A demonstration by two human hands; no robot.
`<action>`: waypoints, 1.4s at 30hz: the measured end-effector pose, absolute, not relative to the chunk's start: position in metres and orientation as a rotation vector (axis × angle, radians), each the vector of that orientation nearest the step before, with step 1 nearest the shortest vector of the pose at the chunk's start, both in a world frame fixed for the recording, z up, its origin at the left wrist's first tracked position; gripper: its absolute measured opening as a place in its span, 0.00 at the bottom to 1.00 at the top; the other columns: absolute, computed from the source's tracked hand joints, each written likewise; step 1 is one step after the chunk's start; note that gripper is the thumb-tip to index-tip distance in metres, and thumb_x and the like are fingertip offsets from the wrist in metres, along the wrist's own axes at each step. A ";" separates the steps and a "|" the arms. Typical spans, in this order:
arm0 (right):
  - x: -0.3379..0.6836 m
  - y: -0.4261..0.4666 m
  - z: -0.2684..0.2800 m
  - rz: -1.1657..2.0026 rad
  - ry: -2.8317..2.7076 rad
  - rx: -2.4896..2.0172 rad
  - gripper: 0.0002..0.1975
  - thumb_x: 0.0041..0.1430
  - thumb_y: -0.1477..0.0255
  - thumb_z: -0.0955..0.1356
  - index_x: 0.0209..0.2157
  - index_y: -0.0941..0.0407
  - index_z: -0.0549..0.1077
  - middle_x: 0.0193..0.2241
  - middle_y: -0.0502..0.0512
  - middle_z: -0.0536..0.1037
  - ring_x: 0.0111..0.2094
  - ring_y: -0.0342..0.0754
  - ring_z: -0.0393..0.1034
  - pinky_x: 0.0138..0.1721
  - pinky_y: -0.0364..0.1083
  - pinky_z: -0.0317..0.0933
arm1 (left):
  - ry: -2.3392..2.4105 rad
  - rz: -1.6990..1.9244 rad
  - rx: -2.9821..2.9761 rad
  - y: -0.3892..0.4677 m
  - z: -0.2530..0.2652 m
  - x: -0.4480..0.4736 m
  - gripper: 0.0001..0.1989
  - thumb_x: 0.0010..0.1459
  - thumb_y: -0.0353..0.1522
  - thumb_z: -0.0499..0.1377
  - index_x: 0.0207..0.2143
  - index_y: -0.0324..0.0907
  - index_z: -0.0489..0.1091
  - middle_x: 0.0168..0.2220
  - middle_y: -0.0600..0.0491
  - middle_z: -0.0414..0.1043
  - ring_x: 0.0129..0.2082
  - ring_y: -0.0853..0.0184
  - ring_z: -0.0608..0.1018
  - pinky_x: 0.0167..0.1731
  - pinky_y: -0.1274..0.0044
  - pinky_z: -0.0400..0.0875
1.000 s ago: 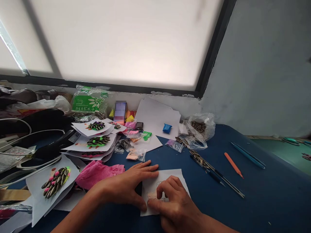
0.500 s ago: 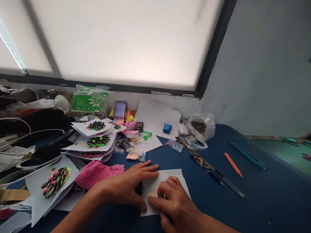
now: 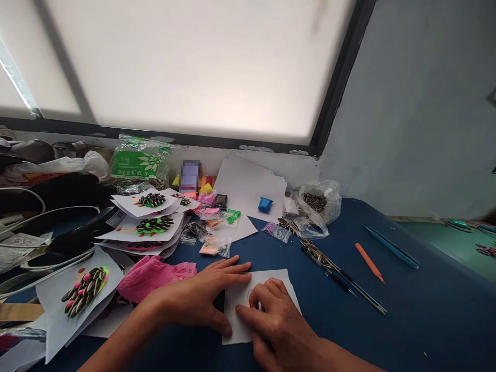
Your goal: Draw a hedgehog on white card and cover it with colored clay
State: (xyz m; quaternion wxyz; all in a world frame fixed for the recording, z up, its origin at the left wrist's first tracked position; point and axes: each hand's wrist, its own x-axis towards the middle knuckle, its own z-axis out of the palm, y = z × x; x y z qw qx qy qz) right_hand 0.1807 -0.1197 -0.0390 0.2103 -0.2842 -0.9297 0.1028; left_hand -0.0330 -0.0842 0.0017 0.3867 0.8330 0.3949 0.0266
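left hand point(image 3: 201, 299) flat, fingers spread, pinning white paper sheet point(image 3: 281, 287) on blue table point(image 3: 406, 310). right hand point(image 3: 275, 323) fingertips pinched down on a small pale bit on the sheet. likely the pressing-on step; next move calls for steady, light pressure.

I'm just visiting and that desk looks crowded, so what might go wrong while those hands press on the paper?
1. The left hand only pins one edge of the paper, so it may slide as the right hand presses near the middle.
2. The pens lie close beside the paper; an elbow could knock them away.
3. The open seed bag sits just beyond and might spill if bumped.
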 end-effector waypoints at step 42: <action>0.181 -0.121 -0.048 0.037 -2.435 -0.699 0.07 0.61 0.73 0.64 0.36 0.54 0.73 0.33 0.54 0.67 0.33 0.48 0.58 0.38 0.49 0.52 | 1.173 0.532 2.135 -0.073 -0.019 -0.028 0.11 0.50 0.28 0.60 0.38 0.45 0.70 0.46 0.52 0.68 0.50 0.58 0.68 0.53 0.68 0.62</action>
